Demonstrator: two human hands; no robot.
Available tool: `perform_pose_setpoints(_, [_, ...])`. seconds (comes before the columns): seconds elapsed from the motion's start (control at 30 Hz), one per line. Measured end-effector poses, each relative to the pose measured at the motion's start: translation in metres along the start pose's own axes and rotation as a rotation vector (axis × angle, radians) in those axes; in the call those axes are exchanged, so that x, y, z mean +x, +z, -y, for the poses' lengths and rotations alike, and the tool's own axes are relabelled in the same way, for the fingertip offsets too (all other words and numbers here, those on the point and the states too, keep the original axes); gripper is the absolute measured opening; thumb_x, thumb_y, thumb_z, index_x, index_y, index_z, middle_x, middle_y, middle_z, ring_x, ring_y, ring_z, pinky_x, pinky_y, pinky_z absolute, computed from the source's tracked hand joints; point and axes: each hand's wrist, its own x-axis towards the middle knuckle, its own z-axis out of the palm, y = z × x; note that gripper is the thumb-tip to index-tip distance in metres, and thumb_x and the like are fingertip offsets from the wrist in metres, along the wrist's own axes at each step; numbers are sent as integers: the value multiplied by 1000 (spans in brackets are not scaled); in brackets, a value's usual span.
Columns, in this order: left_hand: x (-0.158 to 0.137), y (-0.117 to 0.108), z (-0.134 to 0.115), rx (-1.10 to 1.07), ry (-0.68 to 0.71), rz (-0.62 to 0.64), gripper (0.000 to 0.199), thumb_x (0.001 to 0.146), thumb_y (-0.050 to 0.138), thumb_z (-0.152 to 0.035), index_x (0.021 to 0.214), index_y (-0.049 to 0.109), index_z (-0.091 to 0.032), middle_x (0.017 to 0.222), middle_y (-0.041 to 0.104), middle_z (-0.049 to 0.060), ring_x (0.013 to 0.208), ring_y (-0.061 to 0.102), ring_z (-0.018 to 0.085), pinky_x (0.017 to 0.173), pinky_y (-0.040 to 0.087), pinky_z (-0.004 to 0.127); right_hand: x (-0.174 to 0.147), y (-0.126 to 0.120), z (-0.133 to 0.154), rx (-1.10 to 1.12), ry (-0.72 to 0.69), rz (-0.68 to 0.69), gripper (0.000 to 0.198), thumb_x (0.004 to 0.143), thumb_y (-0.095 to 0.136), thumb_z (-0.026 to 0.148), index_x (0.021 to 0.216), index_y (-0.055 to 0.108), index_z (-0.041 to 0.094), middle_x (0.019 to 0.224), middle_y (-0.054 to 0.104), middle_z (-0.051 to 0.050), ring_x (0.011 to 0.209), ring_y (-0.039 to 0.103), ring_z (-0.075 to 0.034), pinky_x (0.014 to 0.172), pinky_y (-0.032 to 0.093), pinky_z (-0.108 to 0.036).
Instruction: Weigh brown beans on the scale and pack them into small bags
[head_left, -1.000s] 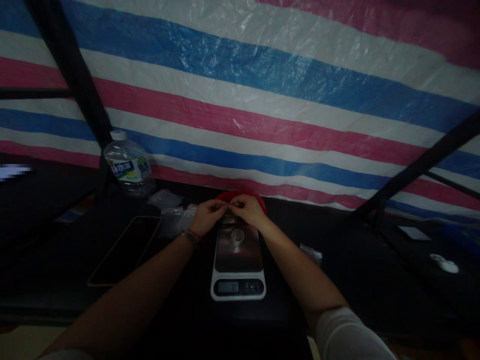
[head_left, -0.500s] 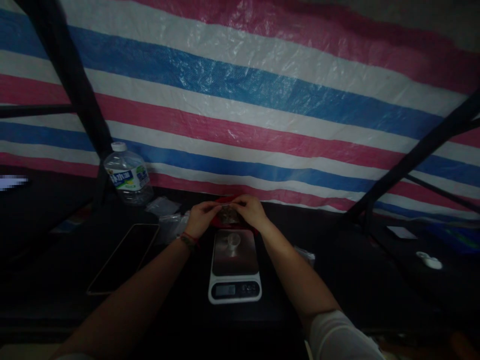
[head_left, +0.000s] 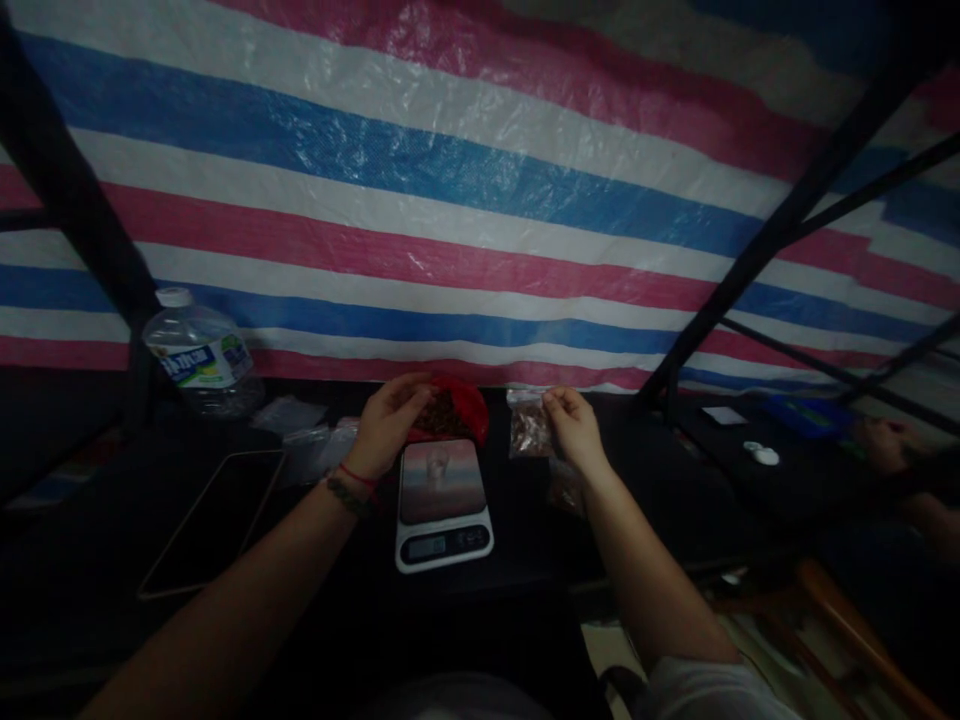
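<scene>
My right hand [head_left: 576,425] pinches the upper right edge of a small clear zip bag [head_left: 531,428] with brown bits inside. A second filled zip bag [head_left: 565,488] lies just below it on the table, partly hidden by my wrist. At the left rim of a red bag [head_left: 472,405] holding loose brown pieces [head_left: 441,415] is my left hand [head_left: 388,420], its fingers and thumb slightly apart with nothing visible between them. In front stands a white kitchen scale [head_left: 444,505] with a small clear cup [head_left: 438,463] on its metal plate.
On the left are a phone [head_left: 214,520], empty clear bags [head_left: 307,450] and a large plastic bottle [head_left: 201,355]. A striped tarp [head_left: 420,260] hangs behind the table. At far right, another person's hand [head_left: 889,440] is beside a blue bag [head_left: 810,415]; a white earbud case [head_left: 761,454] lies nearer.
My hands have parted from above the red bag. The right one has carried the filled zip bag to the right; the left stays by the red bag. The view has swung right.
</scene>
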Motion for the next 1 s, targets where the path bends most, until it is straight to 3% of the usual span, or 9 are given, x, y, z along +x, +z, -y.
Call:
perform_pose_setpoints(0.1, [-10, -16, 5, 39, -29, -23, 48, 75, 69, -47, 108, 65, -12, 101, 73, 11, 93, 68, 22, 85, 55, 37, -14, -28, -30, -166, 112, 48, 30, 81, 55, 46, 79, 62, 17, 61, 58, 1, 52, 52, -14, 51, 39, -25])
perform_pose_setpoints(0.23, [-24, -37, 13, 93, -111, -42, 48, 72, 70, -47, 105, 66, -13, 101, 72, 11, 88, 68, 22, 77, 55, 33, -40, -44, -59, -617, 122, 159, 29, 85, 52, 31, 102, 69, 15, 102, 70, -12, 96, 64, -23, 86, 48, -35])
perform_pose_setpoints(0.37, [-35, -59, 13, 197, -152, -72, 47, 71, 69, -49, 104, 67, -15, 99, 74, 11, 87, 69, 22, 71, 55, 31, -79, -43, -59, -923, 79, 199, 52, 91, 49, 40, 141, 48, 27, 150, 40, -10, 137, 34, -34, 104, 36, -51])
perform_pose_setpoints(0.43, [-39, -74, 14, 310, -149, -59, 45, 73, 65, -49, 103, 68, -16, 100, 74, 10, 88, 69, 23, 75, 55, 33, -97, -37, -56, -991, 134, 340, 57, 92, 46, 50, 146, 38, 36, 158, 28, -4, 143, 22, -39, 104, 33, -58])
perform_pose_setpoints(0.53, [-43, -104, 16, 601, -182, 4, 38, 73, 59, -46, 95, 72, -18, 101, 75, 9, 93, 69, 26, 84, 54, 36, -107, -25, -57, -1046, 185, 542, 63, 94, 39, 54, 152, 27, 35, 161, 20, -4, 145, 15, -41, 107, 28, -60])
perform_pose_setpoints(0.67, [-45, -144, 17, 1048, -235, -99, 42, 79, 49, -42, 103, 73, -17, 106, 74, 12, 97, 68, 31, 85, 52, 40, -78, -13, -70, -1062, 104, 647, 64, 95, 37, 52, 154, 16, 36, 163, 14, -2, 147, 8, -37, 111, 24, -57])
perform_pose_setpoints(0.73, [-42, -154, 17, 1185, -252, -64, 43, 81, 46, -40, 107, 72, -17, 110, 72, 13, 99, 68, 32, 86, 51, 40, -54, -10, -76, -1052, 62, 675, 64, 95, 37, 52, 154, 17, 35, 163, 15, -2, 147, 10, -37, 111, 24, -57])
perform_pose_setpoints(0.9, [-33, -146, 28, 1391, -311, 186, 46, 84, 43, -41, 108, 70, -14, 109, 71, 17, 101, 67, 32, 88, 48, 38, 4, -5, -80, -1074, -59, 783, 60, 95, 39, 51, 152, 24, 36, 161, 21, -4, 145, 17, -37, 109, 24, -60])
perform_pose_setpoints(1.0, [-31, -138, 44, 1458, -335, 249, 44, 82, 45, -44, 96, 71, -12, 99, 72, 19, 94, 68, 32, 83, 49, 37, 26, 2, -69, -1096, -100, 662, 55, 94, 40, 55, 147, 35, 38, 159, 25, -5, 142, 22, -38, 106, 24, -65])
